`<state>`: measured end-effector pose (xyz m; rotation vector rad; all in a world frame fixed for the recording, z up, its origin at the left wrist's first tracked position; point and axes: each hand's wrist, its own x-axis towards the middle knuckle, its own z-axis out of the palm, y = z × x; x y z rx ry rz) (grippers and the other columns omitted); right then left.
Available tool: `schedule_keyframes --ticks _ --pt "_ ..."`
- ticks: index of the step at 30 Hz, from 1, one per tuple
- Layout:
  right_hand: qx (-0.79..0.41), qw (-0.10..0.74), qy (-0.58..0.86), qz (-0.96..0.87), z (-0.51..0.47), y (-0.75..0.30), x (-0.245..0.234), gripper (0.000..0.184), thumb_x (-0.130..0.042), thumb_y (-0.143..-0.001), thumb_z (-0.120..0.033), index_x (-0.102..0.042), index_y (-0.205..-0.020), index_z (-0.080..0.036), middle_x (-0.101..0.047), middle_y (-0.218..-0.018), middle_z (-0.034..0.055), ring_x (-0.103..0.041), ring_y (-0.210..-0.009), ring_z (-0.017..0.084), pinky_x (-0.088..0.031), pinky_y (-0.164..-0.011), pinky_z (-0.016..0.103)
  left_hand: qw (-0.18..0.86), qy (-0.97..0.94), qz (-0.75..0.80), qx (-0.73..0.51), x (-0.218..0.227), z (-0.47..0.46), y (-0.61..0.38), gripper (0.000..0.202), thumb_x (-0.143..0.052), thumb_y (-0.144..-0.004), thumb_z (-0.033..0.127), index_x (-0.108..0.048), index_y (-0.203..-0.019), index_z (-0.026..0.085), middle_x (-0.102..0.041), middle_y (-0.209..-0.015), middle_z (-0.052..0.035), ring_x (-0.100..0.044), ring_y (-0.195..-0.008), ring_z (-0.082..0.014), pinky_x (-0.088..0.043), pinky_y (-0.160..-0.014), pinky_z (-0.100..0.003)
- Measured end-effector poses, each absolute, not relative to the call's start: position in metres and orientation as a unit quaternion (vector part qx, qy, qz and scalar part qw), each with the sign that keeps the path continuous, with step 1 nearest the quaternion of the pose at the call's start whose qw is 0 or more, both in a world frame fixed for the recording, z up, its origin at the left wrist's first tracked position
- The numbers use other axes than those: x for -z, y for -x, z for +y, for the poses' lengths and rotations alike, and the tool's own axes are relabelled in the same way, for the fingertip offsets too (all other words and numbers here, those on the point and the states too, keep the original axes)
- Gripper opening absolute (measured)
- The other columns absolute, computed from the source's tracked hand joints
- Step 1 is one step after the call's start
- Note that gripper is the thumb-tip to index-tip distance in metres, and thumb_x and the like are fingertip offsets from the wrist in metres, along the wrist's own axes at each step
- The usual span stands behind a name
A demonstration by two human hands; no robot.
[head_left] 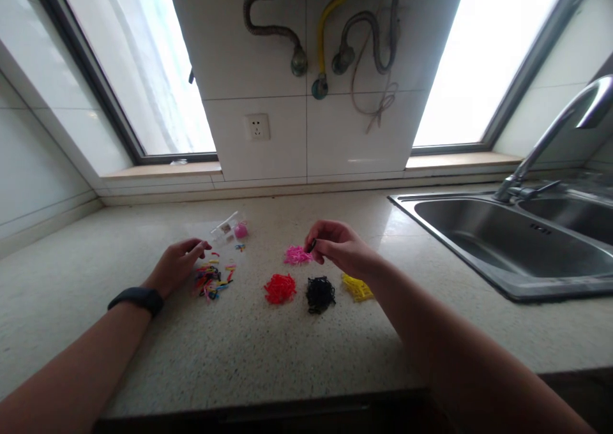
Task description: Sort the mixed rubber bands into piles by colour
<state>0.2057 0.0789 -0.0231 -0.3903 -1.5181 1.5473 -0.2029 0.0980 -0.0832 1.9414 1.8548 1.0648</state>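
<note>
On the speckled countertop [268, 351] lie sorted heaps of small rubber bands: a pink heap [295, 255], a red heap [280, 288], a black heap [320, 293] and a yellow heap [357, 288]. A mixed pile of coloured bands [212, 279] lies to the left. My right hand [338, 246] hovers above the black heap, its fingers pinched on a small black band [311, 246]. My left hand [177, 263] rests by the mixed pile, fingers loosely curled and touching its far edge; a black wristband sits on that wrist.
A clear plastic packet [225, 227] and a small pink ball [241, 231] lie behind the mixed pile. A steel sink [517, 246] with a tap [550, 137] fills the right. A tiled wall with a socket [257, 127] and hoses stands behind.
</note>
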Motion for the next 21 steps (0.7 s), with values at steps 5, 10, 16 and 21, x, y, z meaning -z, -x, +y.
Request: schedule_keyframes --ticks 5,10,16,21 --pt "-0.633 0.476 0.134 -0.596 0.074 -0.207 0.018 0.014 -0.077 -0.079 -0.022 -0.065 -0.083 -0.017 -0.069 -0.079 0.0010 -0.055 -0.056 0.007 -0.044 -0.050 0.020 0.123 -0.673 0.638 -0.354 0.083 0.098 0.203 0.050 -0.049 -0.087 0.059 -0.074 -0.095 0.016 -0.068 -0.077 -0.0041 -0.063 -0.074 -0.0212 -0.046 -0.068 -0.029" --pt "-0.642 0.481 0.113 -0.586 0.069 -0.210 0.013 0.017 -0.079 -0.080 -0.026 -0.064 -0.082 -0.017 -0.070 -0.079 0.0010 -0.056 -0.056 0.007 -0.045 -0.050 0.020 0.122 -0.672 0.642 -0.348 0.081 0.096 0.201 0.050 -0.048 -0.087 0.059 -0.074 -0.094 0.017 -0.068 -0.077 -0.0035 -0.063 -0.073 -0.0211 -0.046 -0.067 -0.029" --pt "-0.647 0.472 0.095 -0.591 0.067 -0.211 0.009 0.017 -0.080 -0.080 -0.025 -0.065 -0.082 -0.017 -0.071 -0.078 0.0019 -0.058 -0.058 0.007 -0.047 -0.052 0.019 0.117 -0.670 0.650 -0.341 0.080 0.094 0.199 0.051 -0.048 -0.086 0.059 -0.074 -0.095 0.016 -0.067 -0.076 -0.0041 -0.063 -0.074 -0.0221 -0.046 -0.068 -0.030" --pt "-0.635 0.471 0.099 -0.604 0.068 -0.214 0.008 0.016 -0.080 -0.079 -0.024 -0.065 -0.081 -0.017 -0.071 -0.074 0.0021 -0.059 -0.058 0.007 -0.047 -0.052 0.018 0.112 -0.674 0.650 -0.333 0.082 0.094 0.202 0.051 -0.047 -0.087 0.059 -0.074 -0.095 0.017 -0.069 -0.078 -0.0041 -0.064 -0.076 -0.0221 -0.046 -0.069 -0.029"
